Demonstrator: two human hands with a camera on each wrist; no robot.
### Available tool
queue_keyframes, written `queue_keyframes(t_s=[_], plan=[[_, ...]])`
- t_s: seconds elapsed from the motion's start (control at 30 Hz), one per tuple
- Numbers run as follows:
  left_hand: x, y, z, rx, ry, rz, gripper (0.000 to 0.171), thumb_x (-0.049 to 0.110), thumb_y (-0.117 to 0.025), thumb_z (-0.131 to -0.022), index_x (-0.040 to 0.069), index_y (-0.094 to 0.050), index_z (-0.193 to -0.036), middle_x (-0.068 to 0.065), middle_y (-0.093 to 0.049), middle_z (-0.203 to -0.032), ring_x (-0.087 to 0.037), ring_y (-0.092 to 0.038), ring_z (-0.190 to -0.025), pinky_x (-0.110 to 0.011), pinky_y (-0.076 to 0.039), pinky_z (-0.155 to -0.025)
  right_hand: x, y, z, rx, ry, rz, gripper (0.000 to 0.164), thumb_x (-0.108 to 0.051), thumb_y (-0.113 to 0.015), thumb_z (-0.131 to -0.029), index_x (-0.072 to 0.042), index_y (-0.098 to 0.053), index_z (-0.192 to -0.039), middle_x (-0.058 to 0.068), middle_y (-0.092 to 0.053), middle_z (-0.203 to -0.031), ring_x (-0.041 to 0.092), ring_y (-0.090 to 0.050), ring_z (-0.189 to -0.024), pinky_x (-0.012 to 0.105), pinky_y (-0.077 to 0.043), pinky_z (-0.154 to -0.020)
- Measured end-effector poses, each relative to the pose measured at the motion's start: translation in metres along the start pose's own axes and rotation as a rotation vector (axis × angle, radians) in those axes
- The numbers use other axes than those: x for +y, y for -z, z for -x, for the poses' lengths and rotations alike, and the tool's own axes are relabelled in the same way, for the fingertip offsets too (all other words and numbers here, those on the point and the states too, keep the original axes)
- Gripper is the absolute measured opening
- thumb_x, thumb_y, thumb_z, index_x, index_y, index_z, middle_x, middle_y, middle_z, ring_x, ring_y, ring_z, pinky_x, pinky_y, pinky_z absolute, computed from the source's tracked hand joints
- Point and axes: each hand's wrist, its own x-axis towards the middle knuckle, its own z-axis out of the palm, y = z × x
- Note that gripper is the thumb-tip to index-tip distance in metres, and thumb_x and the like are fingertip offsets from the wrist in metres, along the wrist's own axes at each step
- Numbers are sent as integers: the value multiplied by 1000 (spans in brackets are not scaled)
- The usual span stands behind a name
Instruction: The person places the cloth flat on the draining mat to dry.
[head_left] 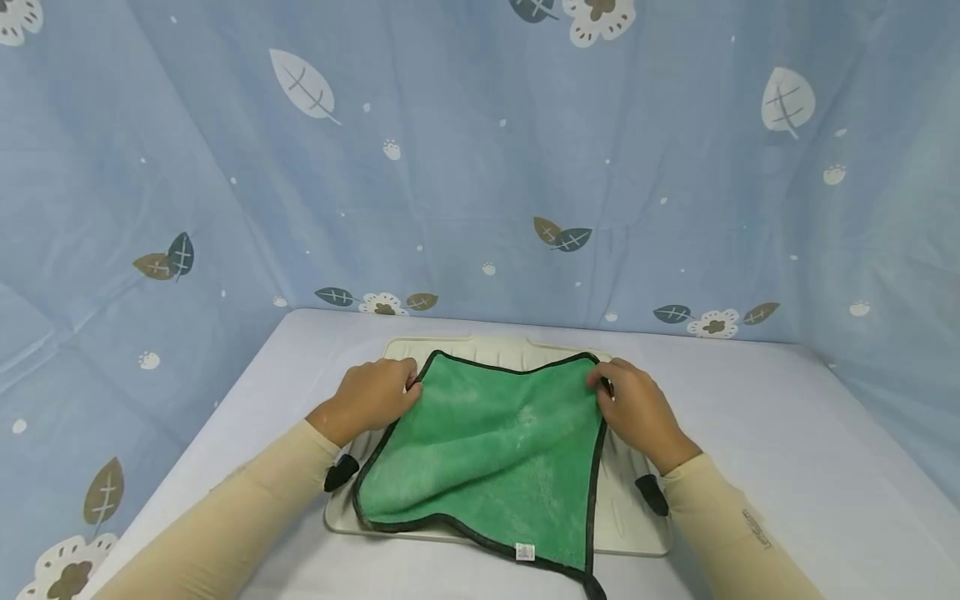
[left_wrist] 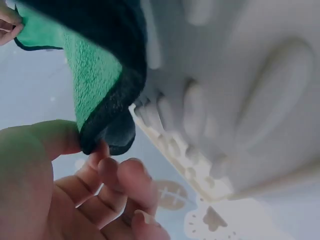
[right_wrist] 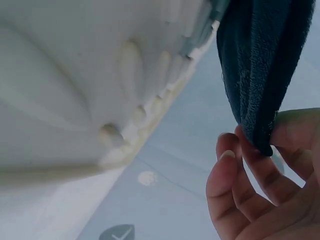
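Observation:
A green cloth with a dark edging hangs between both hands over a cream ribbed board. My left hand pinches its left edge near the upper corner; in the left wrist view the thumb and a finger meet on the dark edging. At the upper right corner my right hand pinches the cloth, and the right wrist view shows the dark corner between thumb and finger. A small white tag and a dark loop sit along the lower edge. The cloth covers the board's middle.
The board lies on a white-covered table, with white surface extending to both sides. A blue curtain printed with leaves and flowers stands behind and at the sides. Dark wrist straps show below each hand.

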Motion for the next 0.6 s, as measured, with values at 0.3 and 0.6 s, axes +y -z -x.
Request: queue_keyframes(t_s=[0.3, 0.6], plan=[[-10, 3, -8, 67, 50, 5, 21, 28, -61, -98, 17, -56, -81, 1, -52, -63, -16, -48, -54, -34, -37, -48, 3, -5, -21, 22, 36, 83, 17, 4, -67, -89, -1, -75, -102, 13, -70, -96, 17, -59, -66, 31, -46, -56], [-16, 1, -16, 56, 68, 10, 21, 29, -63, -98, 16, -58, -84, 0, -55, -65, -17, -49, -54, -33, -37, -49, 4, -10, -35, 2, 18, 138, 19, 5, -64, -89, 2, -75, -104, 16, -72, -97, 30, -68, -82, 41, -55, -64]])
